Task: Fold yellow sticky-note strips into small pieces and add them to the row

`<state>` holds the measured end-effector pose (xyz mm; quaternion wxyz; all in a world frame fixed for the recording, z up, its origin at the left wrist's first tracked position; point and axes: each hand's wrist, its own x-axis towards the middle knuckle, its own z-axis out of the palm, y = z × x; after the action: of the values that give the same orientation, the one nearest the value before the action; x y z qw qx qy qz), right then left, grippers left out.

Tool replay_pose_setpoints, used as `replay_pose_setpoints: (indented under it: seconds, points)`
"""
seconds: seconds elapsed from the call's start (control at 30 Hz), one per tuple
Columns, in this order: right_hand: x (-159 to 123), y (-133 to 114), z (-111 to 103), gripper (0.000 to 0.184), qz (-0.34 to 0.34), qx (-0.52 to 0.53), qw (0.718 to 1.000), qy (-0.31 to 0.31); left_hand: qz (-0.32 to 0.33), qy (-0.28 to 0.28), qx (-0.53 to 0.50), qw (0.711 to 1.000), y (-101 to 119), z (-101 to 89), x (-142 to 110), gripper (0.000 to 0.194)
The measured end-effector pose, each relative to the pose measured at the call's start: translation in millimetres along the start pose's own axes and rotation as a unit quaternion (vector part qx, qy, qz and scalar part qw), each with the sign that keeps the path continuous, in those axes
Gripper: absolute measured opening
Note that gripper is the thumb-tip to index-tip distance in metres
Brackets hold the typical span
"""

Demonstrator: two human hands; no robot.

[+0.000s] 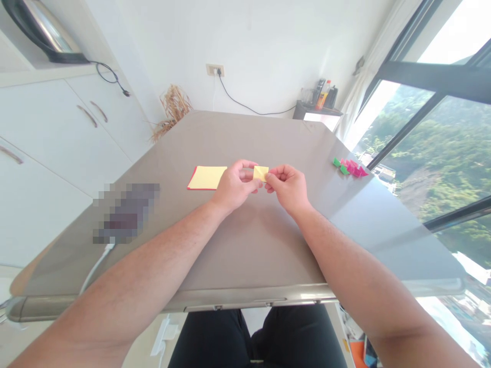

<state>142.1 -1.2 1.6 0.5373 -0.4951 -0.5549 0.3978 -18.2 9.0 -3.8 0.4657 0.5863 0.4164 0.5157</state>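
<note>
Left hand point(238, 185) and right hand point(288, 188) — fingers of both clamped — hold one small yellow paper point(260, 173) (squarish; direction, long axis unclear); one red-edged paper point(206, 178) lies left.

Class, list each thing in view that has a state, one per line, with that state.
Small yellow paper: creased, held
Left hand: pinching the paper
Right hand: pinching the paper
Red-edged yellow paper: lying flat
Pink and green pieces: folded, grouped
Cabinet doors: shut
Wall outlet: plugs inserted
Black plug: unplugged
</note>
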Motion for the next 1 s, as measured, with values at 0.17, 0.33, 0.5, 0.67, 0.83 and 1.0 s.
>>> replay_pose_setpoints:
  seconds: [0.17, 0.33, 0.5, 0.67, 0.83, 1.0]
  points:
    - [-0.2, 6.6, 1.0, 0.032, -0.103, -0.069, 0.992, 0.007, 0.036, 0.003, 0.084, 0.996, -2.0, -3.2, 2.1, 0.036]
    - [-1.9, 7.8, 2.3, 0.014, -0.131, -0.099, 0.986, 0.002, 0.071, -0.006, 0.112, 0.991, -5.5, -5.5, 1.5, 0.044]
    - [-0.9, 5.0, -1.1, 0.013, -0.102, -0.075, 0.992, -0.018, 0.092, -0.007, 0.081, 0.992, -5.1, -1.6, -0.6, 0.026]
    - [2.5, 3.3, -8.0, 0.012, -0.081, -0.047, 0.992, -0.082, 0.09, -0.036, 0.015, 0.995, -2.9, -2.5, 2.8, 0.022]
    - [2.1, 2.0, -10.3, 0.01, -0.069, -0.013, 0.993, -0.097, 0.067, -0.029, -0.031, 0.997, 0.2, -2.6, 2.7, 0.016]
    - [-0.9, 1.2, -6.3, 0.006, -0.068, -0.035, 0.996, -0.051, 0.043, -0.004, -0.019, 0.999, 0.4, 2.8, -0.5, 0.014]
